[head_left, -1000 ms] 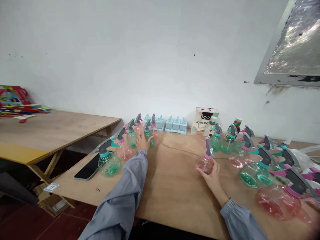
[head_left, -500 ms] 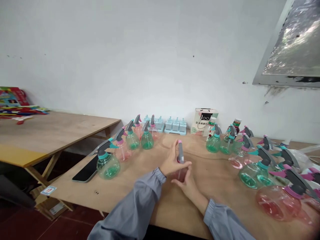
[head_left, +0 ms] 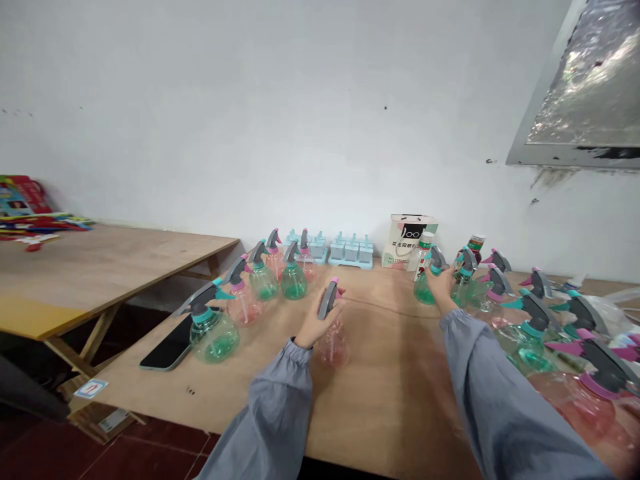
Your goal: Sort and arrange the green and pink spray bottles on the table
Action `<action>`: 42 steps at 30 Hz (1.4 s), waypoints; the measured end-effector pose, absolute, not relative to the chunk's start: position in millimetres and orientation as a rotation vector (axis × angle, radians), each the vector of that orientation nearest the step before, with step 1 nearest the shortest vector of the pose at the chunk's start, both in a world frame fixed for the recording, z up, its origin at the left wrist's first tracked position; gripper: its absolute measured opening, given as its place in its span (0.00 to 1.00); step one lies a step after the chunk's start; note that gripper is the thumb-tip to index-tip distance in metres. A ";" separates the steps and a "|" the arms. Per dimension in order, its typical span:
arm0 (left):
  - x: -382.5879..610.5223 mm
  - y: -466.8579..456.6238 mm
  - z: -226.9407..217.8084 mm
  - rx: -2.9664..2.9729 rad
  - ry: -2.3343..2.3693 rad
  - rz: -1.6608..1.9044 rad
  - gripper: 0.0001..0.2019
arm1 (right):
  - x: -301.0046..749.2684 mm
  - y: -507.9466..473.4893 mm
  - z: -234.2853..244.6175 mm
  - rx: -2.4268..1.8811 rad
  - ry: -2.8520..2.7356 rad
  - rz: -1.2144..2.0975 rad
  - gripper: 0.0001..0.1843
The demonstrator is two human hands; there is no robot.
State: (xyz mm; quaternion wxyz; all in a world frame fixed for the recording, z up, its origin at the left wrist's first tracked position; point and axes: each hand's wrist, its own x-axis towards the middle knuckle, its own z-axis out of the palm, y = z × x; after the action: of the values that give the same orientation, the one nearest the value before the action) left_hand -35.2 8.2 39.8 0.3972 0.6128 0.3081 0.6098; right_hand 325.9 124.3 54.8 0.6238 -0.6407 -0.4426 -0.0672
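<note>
My left hand (head_left: 320,320) is closed around the neck of a pink spray bottle (head_left: 334,348) with a grey head and pink nozzle, at the middle of the table. Stretched out to the back right, my right hand (head_left: 442,287) has its fingers at the neck of a green spray bottle (head_left: 425,291) with a turquoise collar. The fingers appear wrapped round that neck, and the hand covers part of the bottle. Another green spray bottle (head_left: 461,293) stands just right of this hand, partly hidden by it.
At left, several pink and green spray bottles (head_left: 215,340) stand beside a black phone (head_left: 167,343). More bottles (head_left: 583,400) crowd the right side. Light-blue popsicle molds (head_left: 351,252) and a paper bag (head_left: 400,248) are against the wall. A second table (head_left: 125,260) adjoins at left.
My right hand has left the pink spray bottle and reached to the green one at the back right. My left hand has moved slightly left with the pink bottle.
</note>
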 end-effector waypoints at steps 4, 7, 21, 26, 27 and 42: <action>-44.6 6.0 41.2 1.489 0.749 1.548 0.29 | 303.1 104.3 32.8 -1.494 -1.077 -0.115 0.28; -47.9 5.4 45.1 1.334 0.671 1.567 0.25 | 272.4 63.3 2.9 -1.434 -1.172 -0.104 0.29; -39.1 -7.5 46.6 0.946 0.673 1.778 0.15 | 226.2 -9.7 -29.3 -1.254 -1.294 0.078 0.25; -36.8 -11.6 51.4 0.816 0.622 1.866 0.18 | 226.6 -13.7 -28.7 -1.266 -1.304 0.097 0.23; -36.6 -12.2 52.9 0.803 0.588 1.909 0.19 | 226.7 -14.1 -28.1 -1.267 -1.309 0.095 0.23; -41.1 -10.5 50.5 1.097 0.588 1.817 0.22 | 230.7 -15.3 -24.3 -1.270 -1.331 0.148 0.25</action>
State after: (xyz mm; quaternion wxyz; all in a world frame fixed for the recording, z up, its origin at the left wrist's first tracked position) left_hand -41.1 -10.5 50.5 0.4527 0.4441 0.2383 0.7356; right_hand 230.7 -15.3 -24.3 0.6036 -0.5487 -0.5749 0.0638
